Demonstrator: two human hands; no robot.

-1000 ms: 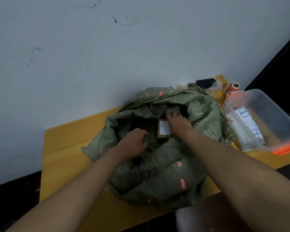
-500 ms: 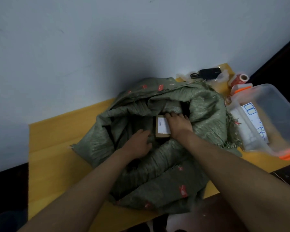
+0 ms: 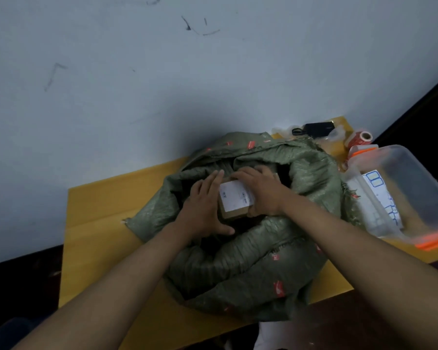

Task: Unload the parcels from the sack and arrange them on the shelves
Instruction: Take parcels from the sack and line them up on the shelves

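A green woven sack [image 3: 263,261] with red marks lies on a yellow table [image 3: 106,213], its mouth open toward the wall. In the mouth sits a small brown cardboard parcel [image 3: 234,202] with a white label on top. My right hand [image 3: 261,192] grips the parcel's right side, fingers curled over its far edge. My left hand [image 3: 204,207] lies flat against the parcel's left side with straight fingers and the thumb spread below it. The inside of the sack is dark and whatever else is in there is hidden.
A clear plastic tub [image 3: 415,193] with orange clips and printed sheets stands at the table's right end. Behind it are a red tape roll [image 3: 362,137], a black device [image 3: 316,128] and crumpled clear plastic. A pale wall rises directly behind the table.
My left hand left the sack fabric and came flat against the parcel's left side. My right hand shifted onto the parcel, which now sits higher in the sack's mouth with more showing.
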